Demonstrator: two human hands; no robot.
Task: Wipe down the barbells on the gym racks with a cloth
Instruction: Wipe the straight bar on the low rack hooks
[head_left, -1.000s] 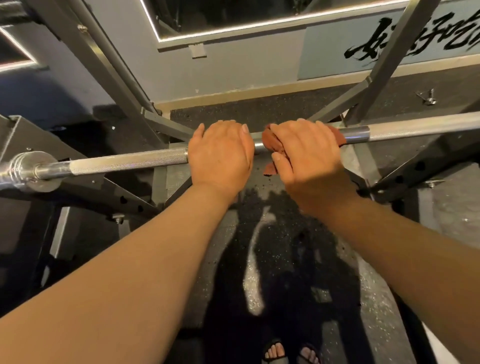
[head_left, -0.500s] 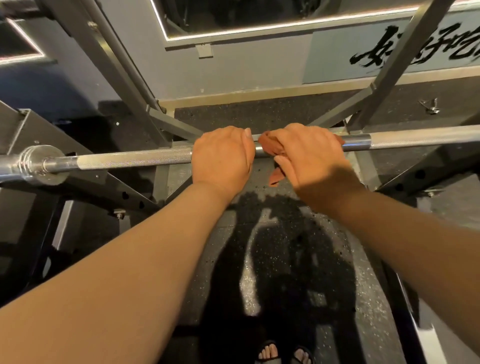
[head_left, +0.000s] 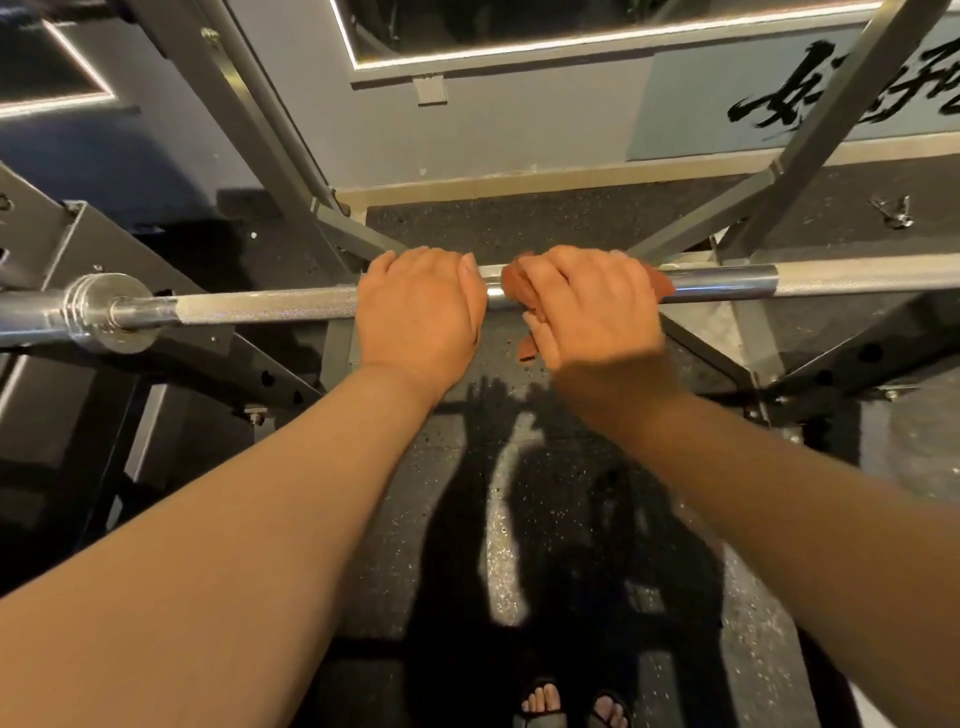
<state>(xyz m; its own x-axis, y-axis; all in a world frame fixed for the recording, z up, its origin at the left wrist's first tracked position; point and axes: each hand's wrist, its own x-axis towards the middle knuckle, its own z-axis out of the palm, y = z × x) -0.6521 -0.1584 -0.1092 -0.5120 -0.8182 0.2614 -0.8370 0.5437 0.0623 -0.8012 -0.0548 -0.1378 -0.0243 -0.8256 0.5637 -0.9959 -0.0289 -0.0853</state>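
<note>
Speckled rubber floor (head_left: 545, 519) beneath a grey rack (head_left: 223, 88). Left grip (head_left: 421, 306) clasps the barbell (head_left: 260, 307) — surely heavy, rigid, knurled; right grip (head_left: 592, 306) wraps the soft cloth (head_left: 511, 288) round its slicker centre.

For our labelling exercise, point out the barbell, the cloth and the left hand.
barbell (head_left: 260, 310), head view, on the rough grip section.
cloth (head_left: 511, 286), head view, on the bunched fold over the bar.
left hand (head_left: 421, 306), head view, on the back of the hand.

Silver barbell (head_left: 260, 310) with cross-hatched knurling, rust-orange cloth (head_left: 511, 285), grey rack (head_left: 249, 98), black floor (head_left: 545, 519) flecked white, black brush lettering (head_left: 779, 104) on pale blue wall panel (head_left: 685, 104).
</note>
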